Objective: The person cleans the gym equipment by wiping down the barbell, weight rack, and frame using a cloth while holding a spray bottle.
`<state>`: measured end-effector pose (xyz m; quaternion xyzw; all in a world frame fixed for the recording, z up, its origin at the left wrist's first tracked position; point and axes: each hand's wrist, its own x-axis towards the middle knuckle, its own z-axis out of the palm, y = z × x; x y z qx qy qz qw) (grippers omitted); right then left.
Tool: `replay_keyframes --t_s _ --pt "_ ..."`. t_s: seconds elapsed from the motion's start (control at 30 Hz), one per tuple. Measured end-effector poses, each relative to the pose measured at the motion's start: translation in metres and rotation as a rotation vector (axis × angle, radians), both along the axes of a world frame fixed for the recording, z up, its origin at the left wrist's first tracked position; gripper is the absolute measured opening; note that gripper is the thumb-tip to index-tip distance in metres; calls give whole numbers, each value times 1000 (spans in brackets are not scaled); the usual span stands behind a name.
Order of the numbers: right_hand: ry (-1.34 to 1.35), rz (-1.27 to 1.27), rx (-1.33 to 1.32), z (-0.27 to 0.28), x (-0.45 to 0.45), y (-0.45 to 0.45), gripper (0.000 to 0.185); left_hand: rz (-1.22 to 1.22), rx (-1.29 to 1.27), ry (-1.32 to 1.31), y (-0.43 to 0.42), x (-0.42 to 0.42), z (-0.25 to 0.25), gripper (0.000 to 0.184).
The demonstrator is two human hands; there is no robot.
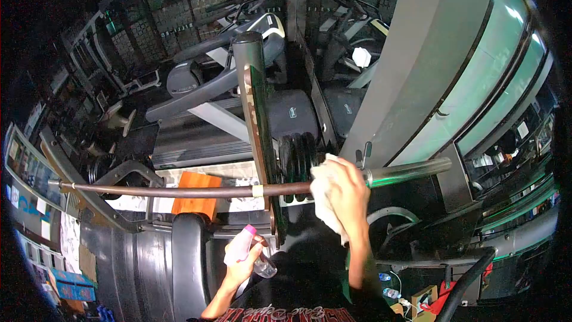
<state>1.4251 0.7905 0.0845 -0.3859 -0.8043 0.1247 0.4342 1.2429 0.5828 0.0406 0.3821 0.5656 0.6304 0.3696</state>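
Observation:
A long barbell lies across the view, resting on an upright rack post; its silver sleeve is at the right end. My right hand is closed on a white cloth, which is pressed against the bar just inside that sleeve. Lower down and nearer my body, my left hand grips a spray bottle with a clear body and a pink tip. The bottle is held apart from the bar. Fingers of the right hand are partly hidden by the cloth.
A black padded bench stands below the bar at left, near an orange wooden block. Behind the post are dark weight plates and a treadmill. A grey pillar rises at right. Bottles lie at lower right.

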Motion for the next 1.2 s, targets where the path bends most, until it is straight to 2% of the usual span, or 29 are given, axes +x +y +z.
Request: replay_keyframes --t_s 0.03,0.07,0.1,0.17,0.23,0.3,0.37,0.43,0.53,0.63,0.77,0.83,0.9,0.97,1.03,1.13,1.17,1.2 --pt "-126 43 -54 -9 -6 6 34 -3 1 2 0 1 2 12" --pt "-381 -65 67 -20 -15 9 34 -1 14 31 0 1 5 12" --pt "-378 -69 67 -23 -15 8 34 3 28 59 0 0 7 13" --pt "-271 -81 71 -26 -15 6 34 17 40 50 -1 -1 2 14" --pt "-277 -71 93 -18 -12 -4 36 27 44 96 -4 1 6 14" --pt "-274 -36 136 -17 -8 -11 39 25 4 -16 -9 5 11 14" --pt "-280 -28 140 -26 -4 -10 42 37 43 144 -15 5 10 13" --pt "-259 -41 198 -37 -3 -8 43 20 23 102 -22 5 10 14" --pt "-241 -30 181 -36 2 -11 43 -20 -1 23 -31 3 8 14" --pt "-166 -20 146 -38 8 -16 41 11 26 216 -32 -2 0 11" --pt "-81 -32 87 -37 12 -35 41 11 -8 132 -31 0 7 10" --pt "4 -87 -63 -34 13 -48 40 7 -35 71 -31 0 5 11" --pt "9 -77 -66 -31 20 -55 40 9 9 103 -26 1 2 11" --pt "230 1 -377 -25 28 -63 41 10 53 134 -23 0 4 12" --pt "257 17 -400 -35 36 -57 42 -66 -59 146 -23 -1 11 14" --pt "419 -154 -246 -32 40 -52 44 -87 -35 150 -20 -3 7 14" --pt "399 -218 -75 -32 35 -47 44 -93 -41 148 -19 -3 6 14" --pt "348 -178 43 -28 28 -37 43 -95 -23 179 -17 -3 5 15"
